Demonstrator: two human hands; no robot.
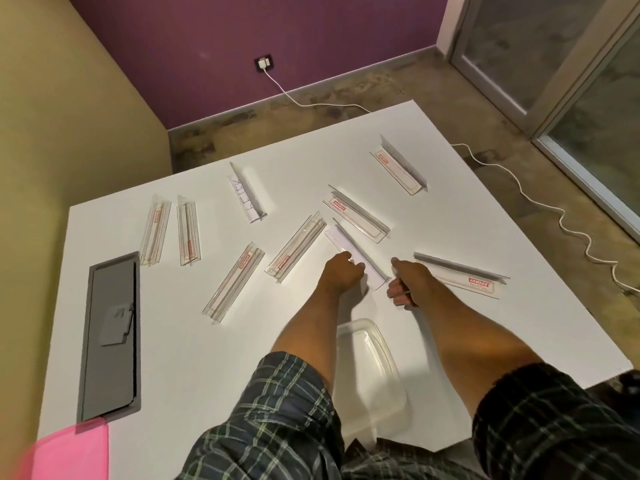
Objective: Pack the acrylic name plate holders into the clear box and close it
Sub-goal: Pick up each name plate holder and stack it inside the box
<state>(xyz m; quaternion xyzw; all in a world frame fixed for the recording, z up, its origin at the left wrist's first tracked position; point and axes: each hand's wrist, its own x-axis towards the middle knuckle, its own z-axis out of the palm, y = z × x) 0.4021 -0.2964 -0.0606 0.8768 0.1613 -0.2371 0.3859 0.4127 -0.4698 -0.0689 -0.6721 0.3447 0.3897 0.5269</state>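
Several clear acrylic name plate holders lie scattered over the white table (pixel 180 341). One plain holder (pixel 356 252) lies in the middle, and both my hands are on it. My left hand (pixel 343 271) curls its fingers over the holder's left side. My right hand (pixel 405 285) grips its near end, thumb up. Another holder with a red label (pixel 460 275) lies just right of my right hand. The clear box (pixel 370 368) stands open at the table's near edge, between my forearms; I cannot see its lid.
More holders lie to the left (pixel 235 282), (pixel 296 249), (pixel 188 230), (pixel 155 230) and further back (pixel 356 214), (pixel 398 166), (pixel 247 194). A grey hatch (pixel 110 337) is set into the table's left side. Something pink (pixel 72 452) sits at the near left corner.
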